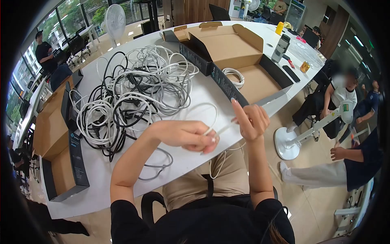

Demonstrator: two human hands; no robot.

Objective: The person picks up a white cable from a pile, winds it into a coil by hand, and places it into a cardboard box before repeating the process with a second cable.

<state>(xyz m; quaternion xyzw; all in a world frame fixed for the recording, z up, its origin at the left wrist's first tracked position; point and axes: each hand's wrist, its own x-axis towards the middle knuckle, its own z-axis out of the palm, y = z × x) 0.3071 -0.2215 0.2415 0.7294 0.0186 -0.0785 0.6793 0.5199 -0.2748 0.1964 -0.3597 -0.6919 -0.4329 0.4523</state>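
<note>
The winding looks to be at an early point: one white coil lies looped inside the right box, while a big tangled heap of black, white and grey cables covers much of the desk, far more loose than wound. A white cable is in hand at the near edge, in an open loop between the hands with slack hanging over the lap, so its coil is not yet formed. The left hand has its fingers together, clamped on that cable; the right hand has its index finger raised and others curled, and blur hides whether they pinch it. The left box stands open beyond the heap's left side
</note>
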